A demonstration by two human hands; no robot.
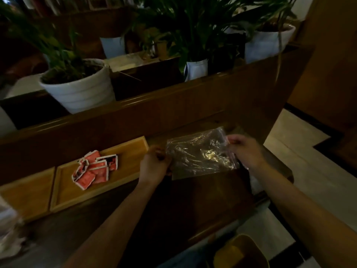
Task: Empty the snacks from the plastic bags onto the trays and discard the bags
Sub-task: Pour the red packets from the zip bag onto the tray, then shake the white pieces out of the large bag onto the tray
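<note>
Head view, step in hand: the emptying appears done for this bag; a clear plastic bag [201,153] is held up flat between both hands above the dark wooden counter [193,200], and no snack can be made out inside it, though the dim light leaves this uncertain.
Head view, snacks: a heap of red-and-white snack packets [94,169] is seen lying in the wooden tray [125,151], toward its left half; a second tray [27,192] is set just beside it on the left, and nothing is seen in its visible part.
Head view, left hand: the left hand [154,165] is curled, with the bag's left edge pinched in its fingers.
Head view, right hand: the right hand [245,149] is curled as well, with the bag's upper right corner gripped between thumb and fingers.
Head view, next move: the bag is judged ready to be discarded; a yellowish bin [241,252] is seen low at the right, below the counter edge, so the bag would need to be crumpled or lowered toward it.
Head view, further stock: a pale bundle [7,229] at the far left edge is blurred; whether it is another bag cannot be told.
</note>
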